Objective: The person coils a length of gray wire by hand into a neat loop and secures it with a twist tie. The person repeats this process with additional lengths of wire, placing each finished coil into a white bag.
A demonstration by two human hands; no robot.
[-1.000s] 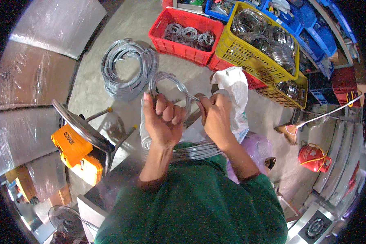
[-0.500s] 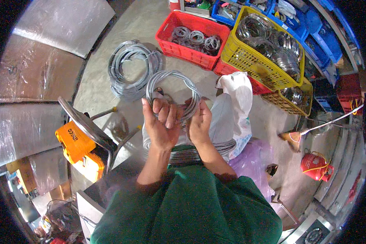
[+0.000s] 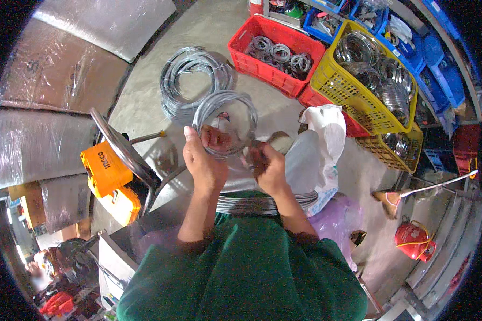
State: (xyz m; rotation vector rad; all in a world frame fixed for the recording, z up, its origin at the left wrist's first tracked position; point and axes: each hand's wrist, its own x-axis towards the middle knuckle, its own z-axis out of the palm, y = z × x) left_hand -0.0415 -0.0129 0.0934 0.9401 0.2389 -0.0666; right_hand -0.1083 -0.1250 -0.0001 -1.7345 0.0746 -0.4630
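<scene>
Both hands hold up a small coil of grey wire (image 3: 226, 105) in front of my chest. My left hand (image 3: 204, 159) grips the coil's lower left side, thumb over the strands. My right hand (image 3: 268, 167) is closed on the coil's lower right part, where the strands bunch. A flat stack of wire loops (image 3: 262, 202) lies on my lap below the hands. A larger loose coil of grey wire (image 3: 190, 80) lies on the concrete floor beyond.
A red crate (image 3: 262, 64) with small wire coils and a yellow crate (image 3: 367, 80) with metal rings stand at the back. An orange tool case (image 3: 110, 176) and a metal stand (image 3: 126, 155) sit to my left. A white sack (image 3: 321, 144) is at my right.
The coil has been lifted and turned to face up as a round loop. My right hand has closed in on its lower right side, nearer the left hand.
</scene>
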